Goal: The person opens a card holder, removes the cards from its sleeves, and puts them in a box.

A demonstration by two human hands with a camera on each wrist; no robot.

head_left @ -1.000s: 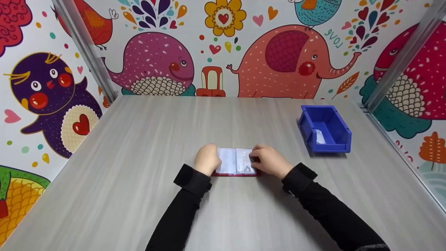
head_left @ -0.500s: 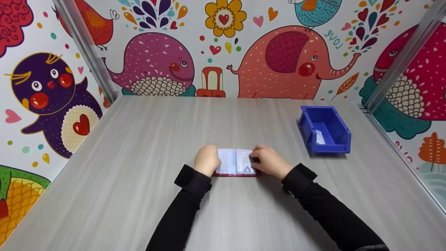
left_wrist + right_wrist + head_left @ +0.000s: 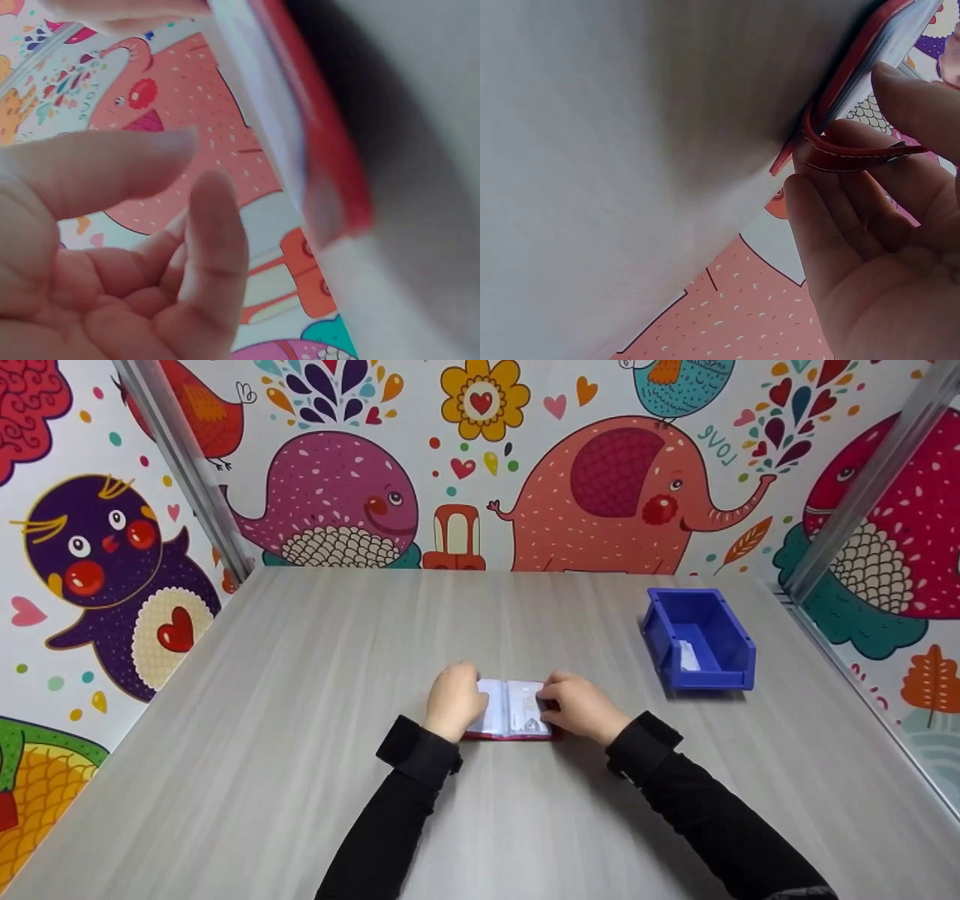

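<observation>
A red card holder [image 3: 493, 706] with clear sleeves lies spread out on the table in the head view, a pale printed card [image 3: 527, 711] in its right sleeve. My right hand [image 3: 586, 709] grips the right edge, thumb along the sleeves. In the right wrist view its fingers [image 3: 817, 240] are behind the stitched red strap [image 3: 847, 156]. My left hand [image 3: 455, 702] is over the left sleeve. The left wrist view has the left thumb and forefinger [image 3: 216, 225] bent toward each other, a gap between them, beside the holder's red edge [image 3: 337, 169].
A blue bin [image 3: 709, 679] stands at the back right of the table, with white pieces [image 3: 688, 655] inside. Printed cartoon walls [image 3: 480, 472] with metal posts [image 3: 187, 472] border the grey wood-grain table [image 3: 300, 660] at the back and sides.
My left hand has shifted a little to the right and away from me, off the holder's left edge and over its left sleeve. The right hand and the card holder stay in place.
</observation>
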